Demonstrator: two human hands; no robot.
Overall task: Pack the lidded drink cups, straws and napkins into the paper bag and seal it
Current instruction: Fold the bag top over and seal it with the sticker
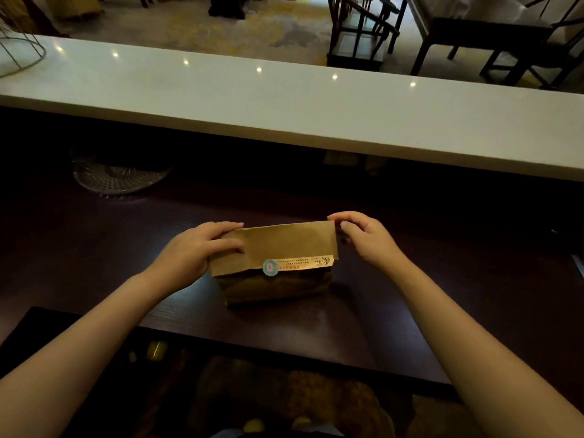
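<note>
A brown paper bag [278, 248] stands on the dark wooden counter [395, 305], its top folded over toward me. A round pale-blue sticker [270, 267] holds the flap's lower edge down, next to a printed strip [303, 261]. My left hand [196, 248] grips the fold's left end, thumb on the front of the flap. My right hand [363, 235] pinches the fold's top right corner. Cups, straws and napkins are not visible; the bag's inside is hidden.
A long white bar top [284, 102] runs across behind the dark counter. A clear patterned glass plate [120, 177] lies at the far left under its edge. Dark wooden chairs [360, 30] and a table stand beyond. A wire frame [19, 52] sits at the top left.
</note>
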